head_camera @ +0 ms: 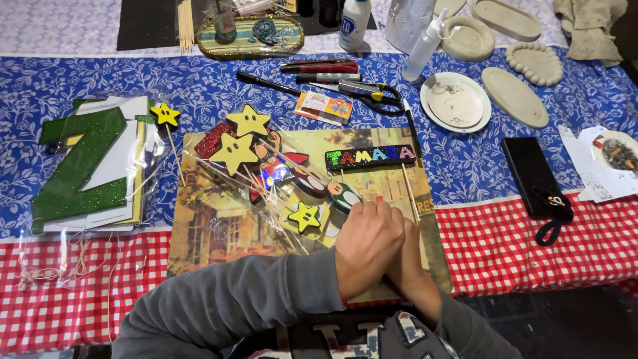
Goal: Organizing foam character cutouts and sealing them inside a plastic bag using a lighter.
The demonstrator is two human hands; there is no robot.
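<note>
Left hand (367,244) laid over right hand (409,256), both clasped together at the near edge of the picture board (212,233); fingers curled narrow, nothing visibly held; grey sleeve on the left forearm running in from the lower left. Right hand mostly covered, only wrist and outer edge visible. Just beyond the knuckles: cellophane-wrapped bundle of party toppers (279,176) on wooden sticks, lying on the board. Yellow stars with eyes, counted: three inside the wrap (247,121), one nearest the hands just up-left of the fingers, plus one separate star on a stick (165,114) farther left, four in all. Directly above the hands: black rectangular name sign (370,157) with multicoloured glitter letters, mounted on two sticks, one stick ending beside the fingertips. Far left of the hands: green glitter letter shape (83,166) on a stack of white sheets in clear wrap. Beyond the sign: small orange-and-white card packet (323,108), scissors (372,96), two pens or markers. Up-right of the hands: one white round dish (455,103), grey oval moulds, one white bottle (353,23). Right of the hands: black phone (531,174) with a wrist strap, flat on the tablecloth (531,233).
</note>
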